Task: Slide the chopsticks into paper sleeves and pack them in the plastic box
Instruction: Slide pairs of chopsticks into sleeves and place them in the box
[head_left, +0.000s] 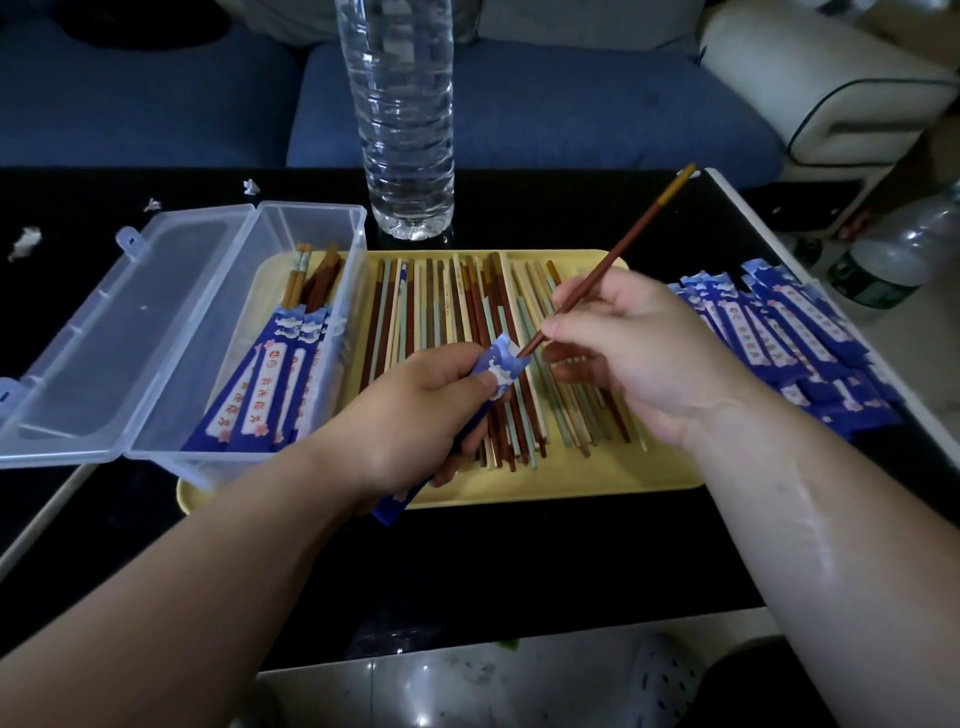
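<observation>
My left hand (415, 415) grips a blue paper sleeve (498, 366) over the yellow tray (597, 478), its open mouth pointing up and right. My right hand (628, 343) pinches a red-brown chopstick (618, 254) with a yellow tip, and its lower end sits at the sleeve's mouth. Several loose chopsticks (457, 322) in brown, pale green and cream lie side by side on the tray. The clear plastic box (343, 244) stands open at the left with a few sleeved chopsticks (270, 379) inside.
A pile of empty blue sleeves (779, 332) lies to the right of the tray. A tall clear water bottle (400, 119) stands behind the tray, another bottle (893, 254) at far right. The box lid (119, 332) lies open leftward. Paper scraps (23, 241) dot the black table.
</observation>
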